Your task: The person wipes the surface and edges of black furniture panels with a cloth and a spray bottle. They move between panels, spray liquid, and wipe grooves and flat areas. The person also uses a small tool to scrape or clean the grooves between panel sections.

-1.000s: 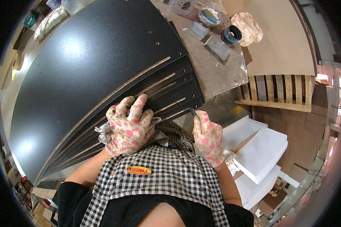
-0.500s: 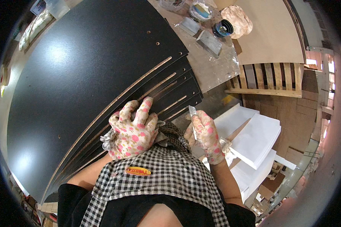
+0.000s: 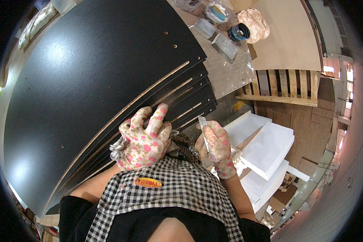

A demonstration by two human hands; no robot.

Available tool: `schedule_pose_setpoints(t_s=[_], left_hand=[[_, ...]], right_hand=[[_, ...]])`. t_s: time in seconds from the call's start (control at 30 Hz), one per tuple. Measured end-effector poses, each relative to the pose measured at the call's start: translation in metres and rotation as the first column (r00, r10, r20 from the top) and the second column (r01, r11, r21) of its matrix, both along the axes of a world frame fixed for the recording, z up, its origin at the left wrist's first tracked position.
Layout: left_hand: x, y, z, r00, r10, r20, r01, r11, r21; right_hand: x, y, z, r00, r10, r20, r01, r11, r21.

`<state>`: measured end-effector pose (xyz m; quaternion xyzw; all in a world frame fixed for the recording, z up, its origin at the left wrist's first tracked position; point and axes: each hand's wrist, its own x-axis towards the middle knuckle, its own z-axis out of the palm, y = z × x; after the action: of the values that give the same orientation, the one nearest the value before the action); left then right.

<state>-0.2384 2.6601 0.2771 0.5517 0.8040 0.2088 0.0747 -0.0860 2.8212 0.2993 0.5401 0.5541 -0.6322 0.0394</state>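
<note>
My left hand [image 3: 143,141], in a white glove with pink flowers, rests on the stepped edges of a stack of black panels [image 3: 88,72]. A crumpled grey-white rag [image 3: 117,149] is bunched under its palm and shows on both sides. Two of its fingers reach forward over the panel edges. My right hand [image 3: 217,145], in a matching stained glove, is closed around a thin, flat grey scraper [image 3: 203,124], its blade pointing up and away from me. This hand is held apart from the panels, just right of their near corner. Narrow slots and small round holes run along the panel edges.
White panels [image 3: 266,147] are piled right of my right hand. Farther off, a dirty worktable [image 3: 234,68] carries grey metal blocks [image 3: 225,47], a black open jar [image 3: 238,32] and a wrapped tub [image 3: 218,13]. A wooden pallet [image 3: 286,86] lies beyond, under a beige board [image 3: 286,36].
The view has shifted a little. My right hand has moved slightly toward me with the scraper, whose blade leans more to the left. My left hand stays on the rag.
</note>
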Motion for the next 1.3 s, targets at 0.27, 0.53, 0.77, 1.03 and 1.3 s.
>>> schedule_pose_setpoints(t_s=[0.27, 0.53, 0.77, 1.03, 1.3], left_hand=[[-0.001, 0.000, 0.004, 1.000, -0.009, -0.016, 0.009, 1.000, 0.000], [0.008, 0.004, 0.000, 0.982, 0.105, -0.155, -0.093, 0.992, 0.079], [0.014, 0.003, 0.007, 0.986, 0.160, -0.041, -0.159, 0.987, 0.030], [0.020, 0.005, 0.000, 0.968, 0.234, -0.089, -0.228, 0.971, 0.077], [0.022, 0.006, -0.001, 0.962, 0.259, -0.091, -0.250, 0.963, 0.101]], right_hand=[[0.011, 0.053, 0.003, 0.650, 0.658, 0.381, -0.566, 0.085, 0.820], [-0.021, 0.120, -0.003, 0.036, 0.803, 0.594, -0.488, -0.505, 0.712], [-0.059, 0.134, 0.000, -0.168, 0.824, 0.541, -0.336, -0.564, 0.754], [-0.072, 0.143, -0.001, -0.308, 0.759, 0.574, -0.293, -0.649, 0.702], [-0.070, 0.145, 0.000, -0.289, 0.783, 0.550, -0.329, -0.621, 0.711]])
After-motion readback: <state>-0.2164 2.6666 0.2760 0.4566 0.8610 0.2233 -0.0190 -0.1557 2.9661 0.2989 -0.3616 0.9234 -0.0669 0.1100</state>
